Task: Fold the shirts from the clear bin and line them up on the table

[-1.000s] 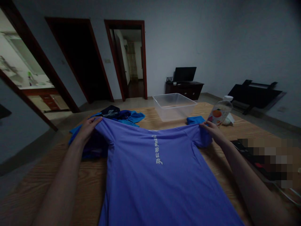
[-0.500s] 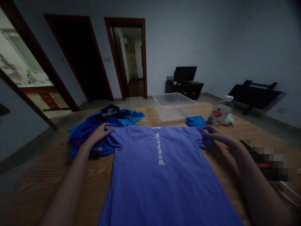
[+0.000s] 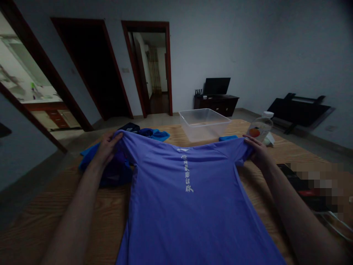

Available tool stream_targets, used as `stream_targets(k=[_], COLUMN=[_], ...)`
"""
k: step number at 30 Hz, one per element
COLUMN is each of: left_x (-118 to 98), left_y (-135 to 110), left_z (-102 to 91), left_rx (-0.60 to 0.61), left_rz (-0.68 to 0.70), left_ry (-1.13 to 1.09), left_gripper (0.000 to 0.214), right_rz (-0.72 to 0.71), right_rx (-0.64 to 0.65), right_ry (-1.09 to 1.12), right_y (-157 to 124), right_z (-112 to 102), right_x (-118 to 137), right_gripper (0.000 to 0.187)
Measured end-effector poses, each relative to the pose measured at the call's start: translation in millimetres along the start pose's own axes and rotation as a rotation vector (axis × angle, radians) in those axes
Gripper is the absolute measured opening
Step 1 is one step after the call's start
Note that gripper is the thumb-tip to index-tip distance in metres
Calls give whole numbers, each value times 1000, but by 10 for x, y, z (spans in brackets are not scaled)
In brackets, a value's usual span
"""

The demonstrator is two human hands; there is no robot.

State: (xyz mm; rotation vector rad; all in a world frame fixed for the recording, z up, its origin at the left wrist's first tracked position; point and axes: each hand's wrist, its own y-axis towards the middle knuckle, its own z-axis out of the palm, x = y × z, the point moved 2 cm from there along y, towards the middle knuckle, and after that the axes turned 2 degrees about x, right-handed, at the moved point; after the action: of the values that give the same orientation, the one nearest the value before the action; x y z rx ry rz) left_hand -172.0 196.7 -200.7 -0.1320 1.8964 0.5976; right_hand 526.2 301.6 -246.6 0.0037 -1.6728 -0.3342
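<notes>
A purple T-shirt (image 3: 190, 209) with white lettering down its upper middle stretches across the table before me. My left hand (image 3: 107, 147) is closed on the end of its left sleeve, lifted in front of a pile of clothes. The tip of the right sleeve is pinched in my right hand (image 3: 257, 149), near the plastic bottle. Between my hands the shoulder edge is raised and sags at the collar. The lower part of the shirt reaches the bottom of the view, where its hem is out of sight.
Blue and dark clothes (image 3: 113, 176) lie heaped at the left of the wooden table (image 3: 66, 209). A clear plastic box (image 3: 204, 129) stands at the far edge, with a folded blue cloth (image 3: 228, 138) and a bottle (image 3: 260, 129) to its right. Dark items and a white cable (image 3: 335, 222) lie at right.
Both hands have closed on the sleeve ends and raised them. The shirt's shoulders are lifted off the table, pulled wider, and now cover more of the clothes pile and the folded blue cloth.
</notes>
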Motion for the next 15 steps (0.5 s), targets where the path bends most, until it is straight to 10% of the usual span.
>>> stream_targets(k=[7,15], left_x=[556,347], left_y=[-4,-7], left_z=[194,104], left_rx=[106,15], left_rz=[19,47], left_ry=[448,612], left_gripper=[59,48], right_rz=[-147,-229], right_rx=[-26,-41], right_ry=[-531,-719], right_y=[-18,-34], right_z=[108,88], right_x=[-134,-118], right_gripper=[29,38])
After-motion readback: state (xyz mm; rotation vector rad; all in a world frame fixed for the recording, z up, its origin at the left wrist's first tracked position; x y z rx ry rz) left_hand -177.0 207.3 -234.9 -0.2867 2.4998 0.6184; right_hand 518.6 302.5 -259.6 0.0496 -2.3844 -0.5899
